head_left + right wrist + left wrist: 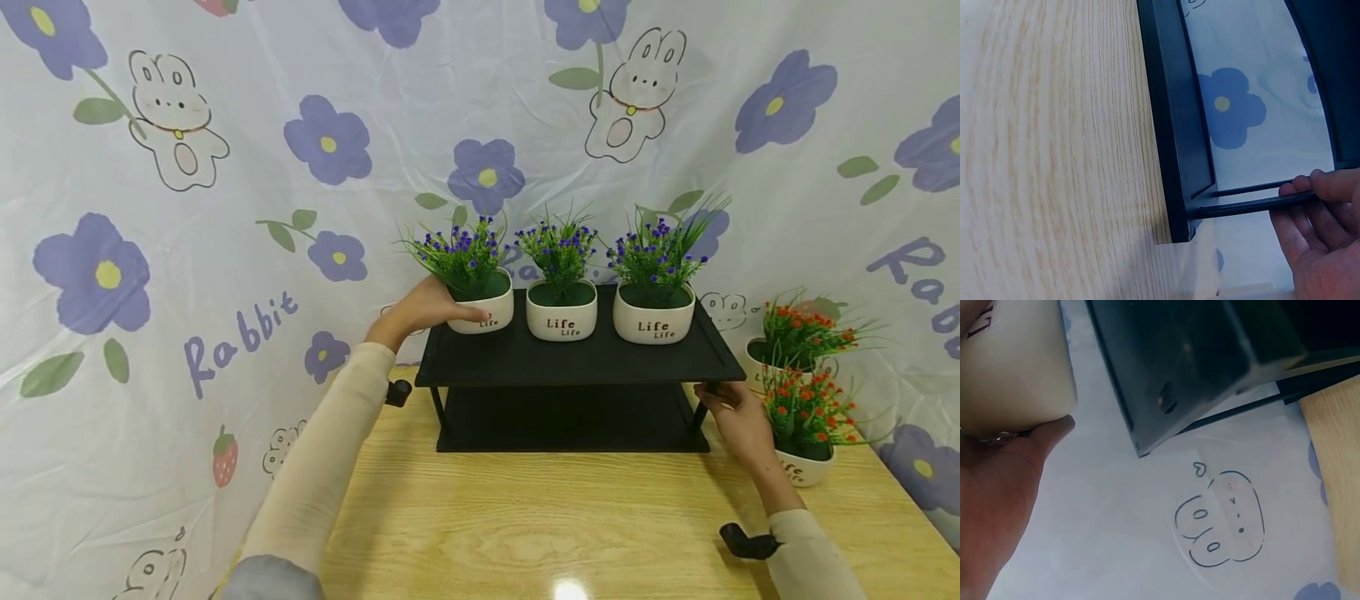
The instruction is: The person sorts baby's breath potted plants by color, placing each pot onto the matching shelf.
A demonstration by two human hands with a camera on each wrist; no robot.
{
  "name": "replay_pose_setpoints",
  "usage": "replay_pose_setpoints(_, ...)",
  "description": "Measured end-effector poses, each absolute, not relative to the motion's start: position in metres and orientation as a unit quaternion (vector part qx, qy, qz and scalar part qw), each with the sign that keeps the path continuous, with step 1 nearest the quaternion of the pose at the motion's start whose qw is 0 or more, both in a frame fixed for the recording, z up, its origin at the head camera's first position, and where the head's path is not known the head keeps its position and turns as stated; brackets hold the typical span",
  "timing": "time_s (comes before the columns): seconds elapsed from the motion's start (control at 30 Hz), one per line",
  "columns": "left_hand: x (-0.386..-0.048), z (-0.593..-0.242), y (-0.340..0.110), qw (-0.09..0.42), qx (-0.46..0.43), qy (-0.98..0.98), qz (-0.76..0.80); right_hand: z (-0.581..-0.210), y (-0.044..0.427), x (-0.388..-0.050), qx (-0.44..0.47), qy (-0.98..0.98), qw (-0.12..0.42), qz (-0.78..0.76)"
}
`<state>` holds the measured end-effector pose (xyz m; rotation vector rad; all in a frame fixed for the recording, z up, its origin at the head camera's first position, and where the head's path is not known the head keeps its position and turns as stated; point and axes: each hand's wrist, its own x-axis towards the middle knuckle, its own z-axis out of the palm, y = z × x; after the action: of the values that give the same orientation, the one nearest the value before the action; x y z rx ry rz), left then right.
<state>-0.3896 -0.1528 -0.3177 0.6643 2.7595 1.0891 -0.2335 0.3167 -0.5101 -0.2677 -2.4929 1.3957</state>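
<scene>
My left hand (431, 310) grips the leftmost white flower pot (491, 312), which holds purple flowers, at the left end of the black two-tier shelf (570, 362). In the left wrist view its thumb or a finger lies against the pot's (1019, 375) lower edge. Two more white pots with purple flowers, a middle one (562, 321) and a right one (652, 323), stand on the upper tier. My right hand (742, 421) holds the shelf's front right post; in the right wrist view the fingers pinch that thin black post (1254, 206).
Two white pots with red flowers stand right of the shelf, a back one (757, 367) and a front one (806, 468). The wooden table (555, 517) extends in front. A printed cloth (247, 167) hangs behind and at the left.
</scene>
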Motion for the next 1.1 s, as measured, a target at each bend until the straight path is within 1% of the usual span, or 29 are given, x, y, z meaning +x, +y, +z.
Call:
replay_pose_setpoints(0.1, -0.391, -0.323, -0.151, 0.066, 0.226, 0.908, 0.347, -0.51, 0.316, -0.234, -0.089, -0.86, 0.139, 0.482)
replay_pose_setpoints(0.3, -0.394, -0.331, -0.153, 0.08, 0.247, 0.9, 0.351, -0.509, 0.315, -0.234, -0.087, -0.861, 0.142, 0.481)
replay_pose_setpoints(0.63, -0.391, -0.332, -0.161, 0.123, 0.209, 0.912, 0.331, -0.509, 0.314, -0.234, -0.094, -0.861, 0.136, 0.482)
replay_pose_setpoints(0.87, -0.393, -0.335, -0.16, 0.124, 0.213, 0.902, 0.356, -0.508, 0.314, -0.233, -0.098, -0.86, 0.129, 0.483)
replay_pose_setpoints(1.1, -0.394, -0.337, -0.16, 0.127, 0.209, 0.898, 0.366, -0.508, 0.314, -0.233, -0.094, -0.86, 0.135, 0.482)
